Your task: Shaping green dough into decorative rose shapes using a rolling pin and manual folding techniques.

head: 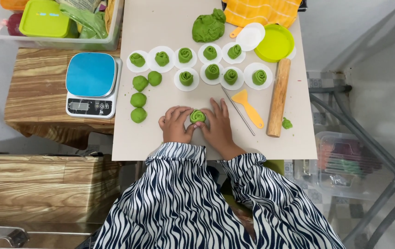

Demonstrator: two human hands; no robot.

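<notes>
Left hand [175, 124]: at the near middle of the bench [170, 23], fingers curled against the left side of the dough rose [197, 115]; its grip is closed on the rose.
Right hand [218, 123]: cupped against the right side of the same rose, fingers pointing far; its grip is closed on the rose too.
Dough rose: green, rolled in a spiral, sitting on the bench between the two hands and touching both.
Dough balls [139, 99]: four plain green balls to the left of the hands, near the scale.
Finished roses [212, 71]: nine more green spirals, each on a white round paper, in two rows farther back.
Dough lump [209, 26]: a big green mass at the far side, beyond the rows.
Scale [91, 84]: white with a blue top, left of the bench on a wooden stand.
Scraper [248, 104]: yellow, just right of the right hand, beside a thin metal stick [238, 111].
Rolling pin [278, 97]: wooden, right of the scraper, lying near to far.
Lid [276, 42]: lime green and round, at the far right, beside a white round lid [250, 36].
</notes>
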